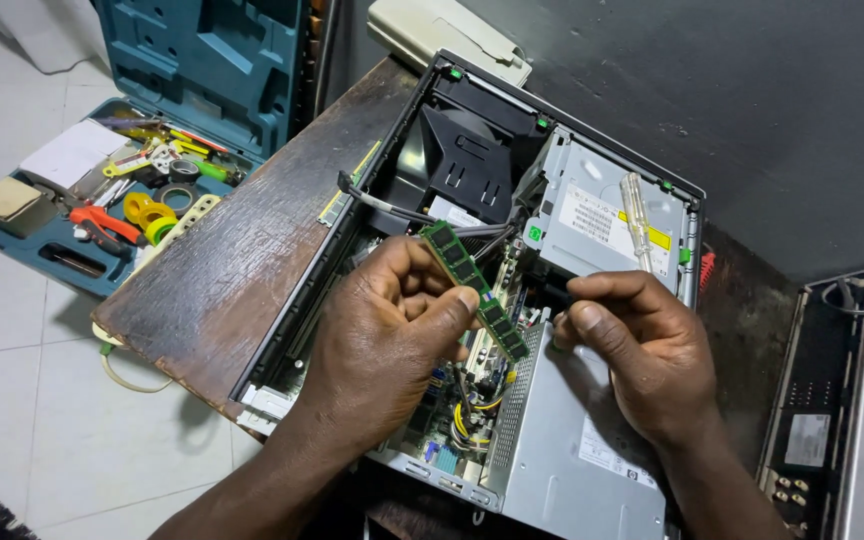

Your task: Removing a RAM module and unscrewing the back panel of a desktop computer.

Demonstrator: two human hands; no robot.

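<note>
Pale floor tiles (12, 330) fill the left of the frame and a dark grey wall (752, 110) the upper right; between them a worn dark brown wooden desk (222, 270) runs from upper centre down to lower left. On it, mid-frame, lies an opened black and grey metal desktop computer case (592, 440) with its side panel off, showing a black plastic fan shroud (467, 160), a silver optical drive cage (602, 215) and bundled cables. At upper left an open teal plastic tool case (202, 60) sits on the floor, holding yellow tape rolls (150, 215) and orange-handled pliers (97, 225).

At centre, the left hand (382, 335) is clamped on a long green memory stick (474, 288), thumb and fingers pinching its middle, so it hangs tilted above the board, clear of any slot. Just right of it, the right hand (637, 345) has its fingers drawn together near the stick's lower end; whether they touch it I cannot tell.

Judging by this, the stick is out of its slot and being handled or inspected. Seating it would call for lining its edge up with a slot and pressing evenly.
</note>
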